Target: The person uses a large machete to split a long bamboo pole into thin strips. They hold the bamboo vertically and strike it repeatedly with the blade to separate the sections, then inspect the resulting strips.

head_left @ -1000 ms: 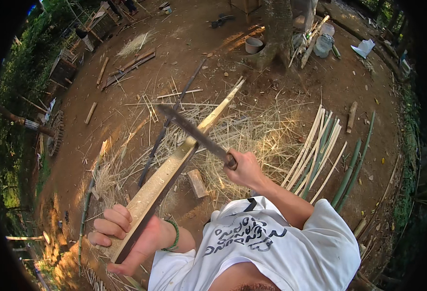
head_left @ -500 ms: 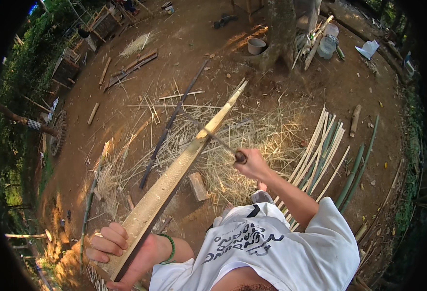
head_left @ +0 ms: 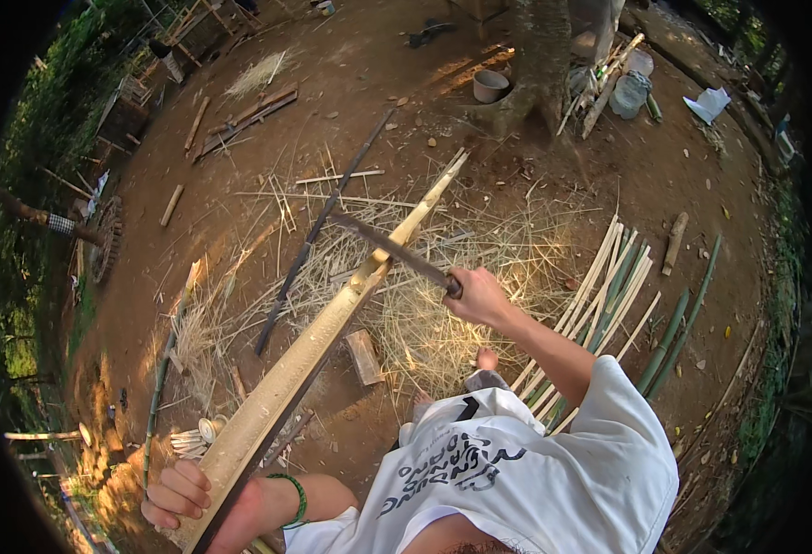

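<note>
A long, pale wooden piece (head_left: pixel 300 369) with a dark lower edge slants from the lower left up toward the middle, narrowing to a split-looking far tip. My left hand (head_left: pixel 189 503), with a green band at the wrist, is wrapped round its near end. My right hand (head_left: pixel 478 295) grips the handle of a machete (head_left: pixel 406 259), whose dark blade lies across the wood at a notched, yellowish cut. Beyond that cut the wood is much thinner.
Pale shavings (head_left: pixel 433 342) litter the ground around a short wood block (head_left: pixel 364 357). At right lie several split strips (head_left: pixel 600 295) and green bamboo poles (head_left: pixel 669 342). A dark pole (head_left: pixel 323 231) lies beyond the wood. Farther back stand a tree trunk (head_left: pixel 542 65) and a bucket (head_left: pixel 491 86).
The machete blade has turned so its broad side shows, staying near the notch. My left hand and the wood's near end have shifted slightly down and left.
</note>
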### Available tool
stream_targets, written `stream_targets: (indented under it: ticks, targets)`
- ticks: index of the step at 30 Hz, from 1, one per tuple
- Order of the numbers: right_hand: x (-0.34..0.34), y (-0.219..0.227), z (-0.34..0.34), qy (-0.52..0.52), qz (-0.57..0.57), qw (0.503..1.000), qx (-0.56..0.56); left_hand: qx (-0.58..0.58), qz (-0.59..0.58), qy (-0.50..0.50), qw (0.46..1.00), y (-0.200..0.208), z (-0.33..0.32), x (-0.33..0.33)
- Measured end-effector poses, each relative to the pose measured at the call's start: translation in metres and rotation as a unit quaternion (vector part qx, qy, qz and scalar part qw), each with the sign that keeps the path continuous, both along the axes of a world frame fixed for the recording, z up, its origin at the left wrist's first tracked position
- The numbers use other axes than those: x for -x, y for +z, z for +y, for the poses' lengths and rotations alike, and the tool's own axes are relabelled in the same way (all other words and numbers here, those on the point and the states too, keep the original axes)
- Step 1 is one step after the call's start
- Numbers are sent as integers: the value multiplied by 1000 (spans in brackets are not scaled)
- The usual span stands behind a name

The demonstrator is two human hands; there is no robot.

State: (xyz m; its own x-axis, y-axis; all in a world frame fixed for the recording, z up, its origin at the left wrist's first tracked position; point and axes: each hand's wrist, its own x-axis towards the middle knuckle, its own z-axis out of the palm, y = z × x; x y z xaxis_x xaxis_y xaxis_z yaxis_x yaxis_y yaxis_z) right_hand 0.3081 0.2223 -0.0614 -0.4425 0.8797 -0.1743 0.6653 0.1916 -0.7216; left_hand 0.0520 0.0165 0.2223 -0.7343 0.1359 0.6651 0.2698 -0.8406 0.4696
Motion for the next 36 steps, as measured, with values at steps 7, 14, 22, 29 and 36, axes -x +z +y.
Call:
stream_targets:
  ticks: [7,14,22,29,36]
  targets:
    - [-49,-118,109,-106,-55,990,75,21,-3,93,995,15,29,-5]
    - [-55,-133,138,23,-42,999,23,14,28,107,994,18,18,27]
    - [-156,-249,90,-314,15,918,243,46,20,-32,998,12,6,45]
    - [-53,-136,-31,-355,317,794,379,-5,87,-144,986,8,20,13]
    - [55,-54,-40,-291,463,751,370,-31,82,-224,971,-21,-23,20]
